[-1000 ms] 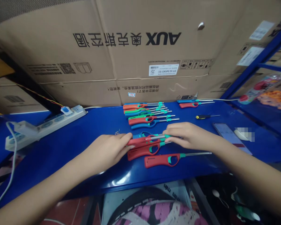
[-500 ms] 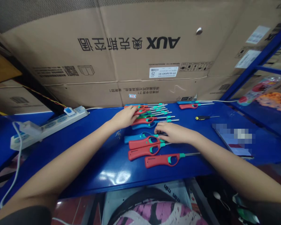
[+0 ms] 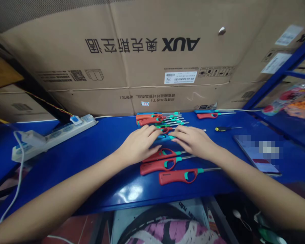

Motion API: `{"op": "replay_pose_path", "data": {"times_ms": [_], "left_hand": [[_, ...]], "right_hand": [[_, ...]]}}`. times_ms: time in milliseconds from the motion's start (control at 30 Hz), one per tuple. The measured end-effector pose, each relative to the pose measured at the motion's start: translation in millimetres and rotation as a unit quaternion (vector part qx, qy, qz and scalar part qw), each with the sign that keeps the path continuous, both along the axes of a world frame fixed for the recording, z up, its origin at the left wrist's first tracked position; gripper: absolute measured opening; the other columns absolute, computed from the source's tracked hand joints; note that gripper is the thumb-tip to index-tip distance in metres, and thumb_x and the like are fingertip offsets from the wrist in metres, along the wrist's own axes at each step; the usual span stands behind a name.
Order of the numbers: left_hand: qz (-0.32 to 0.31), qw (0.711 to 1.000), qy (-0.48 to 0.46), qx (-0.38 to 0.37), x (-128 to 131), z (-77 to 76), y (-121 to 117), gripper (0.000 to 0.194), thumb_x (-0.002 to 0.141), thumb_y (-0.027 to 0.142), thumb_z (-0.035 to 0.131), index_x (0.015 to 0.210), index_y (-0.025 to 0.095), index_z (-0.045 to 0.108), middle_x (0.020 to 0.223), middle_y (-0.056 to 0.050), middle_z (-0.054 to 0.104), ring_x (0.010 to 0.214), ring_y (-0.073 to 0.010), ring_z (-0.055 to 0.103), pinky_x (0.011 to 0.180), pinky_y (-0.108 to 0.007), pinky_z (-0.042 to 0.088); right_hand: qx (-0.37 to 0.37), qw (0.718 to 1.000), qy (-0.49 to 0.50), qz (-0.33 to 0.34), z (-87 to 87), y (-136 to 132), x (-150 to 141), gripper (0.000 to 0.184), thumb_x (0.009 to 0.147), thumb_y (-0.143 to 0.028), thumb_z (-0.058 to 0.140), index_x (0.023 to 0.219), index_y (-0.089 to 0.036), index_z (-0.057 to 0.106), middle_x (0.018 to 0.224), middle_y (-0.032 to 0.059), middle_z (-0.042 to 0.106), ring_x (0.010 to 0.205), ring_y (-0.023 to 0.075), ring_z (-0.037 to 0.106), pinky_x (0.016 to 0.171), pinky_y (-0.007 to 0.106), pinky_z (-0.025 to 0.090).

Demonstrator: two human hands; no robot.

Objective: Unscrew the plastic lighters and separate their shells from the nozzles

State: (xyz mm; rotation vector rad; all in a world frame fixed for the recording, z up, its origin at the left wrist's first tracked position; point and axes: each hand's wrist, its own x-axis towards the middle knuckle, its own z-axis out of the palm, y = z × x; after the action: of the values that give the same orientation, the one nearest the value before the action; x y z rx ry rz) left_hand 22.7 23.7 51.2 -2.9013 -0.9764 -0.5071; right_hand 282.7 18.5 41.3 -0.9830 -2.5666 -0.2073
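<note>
Several long-nozzle lighters with red, blue and green handles lie on a blue table [image 3: 99, 149]. My left hand [image 3: 138, 144] and my right hand [image 3: 193, 140] lie side by side, fingers stretched flat over the middle lighters, fingertips on a blue lighter [image 3: 165, 137]. Just below the hands lie three red lighters: one [image 3: 160, 155] partly under my palms, a second [image 3: 159, 166], and the nearest [image 3: 178, 176]. A tight row of lighters [image 3: 157, 119] sits just beyond my fingertips.
A big cardboard box [image 3: 142, 61] walls off the back of the table. A white power strip [image 3: 53, 135] with cables lies at the left. Two more lighters [image 3: 210, 113], a small screwdriver [image 3: 226, 128] and a phone [image 3: 256, 152] lie at the right.
My left hand came back from the far row toward the middle lighters. My right hand shifted slightly forward; both now lie flat together over the blue lighter.
</note>
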Motion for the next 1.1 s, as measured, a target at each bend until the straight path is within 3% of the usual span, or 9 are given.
{"op": "replay_pose_path", "data": {"times_ms": [100, 200, 267, 433, 567, 700, 933, 1033, 1100], "left_hand": [[0.034, 0.997, -0.056, -0.049, -3, 8.9, -9, 0.046, 0.094, 0.041, 0.063, 0.130, 0.016, 0.049, 0.128, -0.013, 0.060, 0.115, -0.0272, 0.062, 0.092, -0.038, 0.054], [0.041, 0.987, -0.022, -0.154, -4, 19.0, -16, 0.039, 0.097, 0.044, 0.058, 0.127, 0.020, 0.052, 0.122, -0.010, 0.067, 0.105, -0.0264, 0.069, 0.084, -0.037, 0.056], [0.033, 0.979, 0.027, -0.200, -2, 23.6, -22, 0.030, 0.100, 0.044, 0.052, 0.121, 0.021, 0.056, 0.111, -0.008, 0.072, 0.097, -0.0265, 0.072, 0.077, -0.035, 0.056], [0.048, 0.972, 0.095, -0.209, 3, 27.9, -46, 0.023, 0.102, 0.041, 0.049, 0.109, 0.021, 0.057, 0.090, -0.007, 0.073, 0.080, -0.0285, 0.073, 0.062, -0.033, 0.051], [0.013, 0.964, 0.075, -0.254, -4, 27.1, -64, 0.025, 0.101, 0.034, 0.051, 0.123, 0.022, 0.054, 0.094, -0.006, 0.073, 0.076, -0.0247, 0.072, 0.060, -0.030, 0.051], [0.011, 0.962, 0.060, -0.267, -13, 20.9, -76, 0.021, 0.100, 0.035, 0.051, 0.116, 0.023, 0.057, 0.085, -0.004, 0.071, 0.065, -0.0222, 0.070, 0.054, -0.028, 0.048], [0.041, 0.960, 0.061, -0.271, -16, 6.5, -86, 0.020, 0.102, 0.031, 0.044, 0.115, 0.021, 0.056, 0.093, -0.008, 0.073, 0.079, -0.0261, 0.073, 0.064, -0.034, 0.055], [0.029, 0.966, 0.032, -0.255, -16, 6.1, -84, 0.023, 0.099, 0.027, 0.049, 0.119, 0.020, 0.057, 0.114, -0.012, 0.070, 0.100, -0.0285, 0.071, 0.082, -0.040, 0.057], [0.028, 0.965, 0.051, -0.257, -16, 11.1, -83, 0.025, 0.097, 0.031, 0.052, 0.117, 0.018, 0.058, 0.112, -0.012, 0.070, 0.094, -0.0293, 0.071, 0.077, -0.041, 0.057]], "right_hand": [[0.104, 0.994, 0.009, 0.033, 4.9, -13, -5, 0.026, 0.103, -0.024, 0.045, 0.115, -0.015, 0.066, 0.105, 0.0102, 0.072, 0.092, 0.0202, 0.065, 0.074, 0.031, 0.048], [0.137, 0.990, -0.007, 0.046, 8.9, -23, -11, 0.024, 0.102, -0.019, 0.045, 0.112, -0.015, 0.066, 0.106, 0.0110, 0.072, 0.092, 0.0205, 0.065, 0.070, 0.031, 0.045], [0.105, 0.993, -0.038, 0.044, 11.3, -29, -14, 0.024, 0.103, -0.022, 0.044, 0.112, -0.014, 0.065, 0.105, 0.0111, 0.072, 0.087, 0.0201, 0.065, 0.066, 0.031, 0.044], [-0.003, 0.993, -0.100, 0.065, 15.9, -45, -14, 0.030, 0.106, -0.029, 0.040, 0.101, -0.015, 0.066, 0.081, 0.0037, 0.068, 0.062, 0.0141, 0.058, 0.055, 0.028, 0.037], [-0.009, 0.991, -0.057, 0.120, 10.6, -57, -9, 0.026, 0.105, -0.026, 0.041, 0.104, -0.015, 0.065, 0.081, 0.0041, 0.068, 0.066, 0.0140, 0.060, 0.058, 0.028, 0.039], [0.002, 0.990, -0.038, 0.136, -0.6, -67, -14, 0.026, 0.105, -0.023, 0.041, 0.100, -0.013, 0.064, 0.078, 0.0038, 0.067, 0.066, 0.0147, 0.061, 0.058, 0.029, 0.041], [0.024, 0.990, -0.051, 0.132, -3.5, -69, -15, 0.024, 0.105, -0.023, 0.041, 0.107, -0.012, 0.063, 0.082, 0.0047, 0.069, 0.067, 0.0153, 0.062, 0.059, 0.030, 0.044], [-0.034, 0.993, -0.058, 0.102, 5.9, -68, -16, 0.023, 0.104, -0.022, 0.042, 0.104, -0.014, 0.063, 0.090, 0.0081, 0.070, 0.078, 0.0179, 0.065, 0.068, 0.030, 0.049], [-0.104, 0.989, -0.060, 0.083, 17.4, -70, -19, 0.020, 0.103, -0.026, 0.046, 0.106, -0.016, 0.063, 0.097, 0.0094, 0.070, 0.086, 0.0198, 0.066, 0.072, 0.031, 0.051]]}}
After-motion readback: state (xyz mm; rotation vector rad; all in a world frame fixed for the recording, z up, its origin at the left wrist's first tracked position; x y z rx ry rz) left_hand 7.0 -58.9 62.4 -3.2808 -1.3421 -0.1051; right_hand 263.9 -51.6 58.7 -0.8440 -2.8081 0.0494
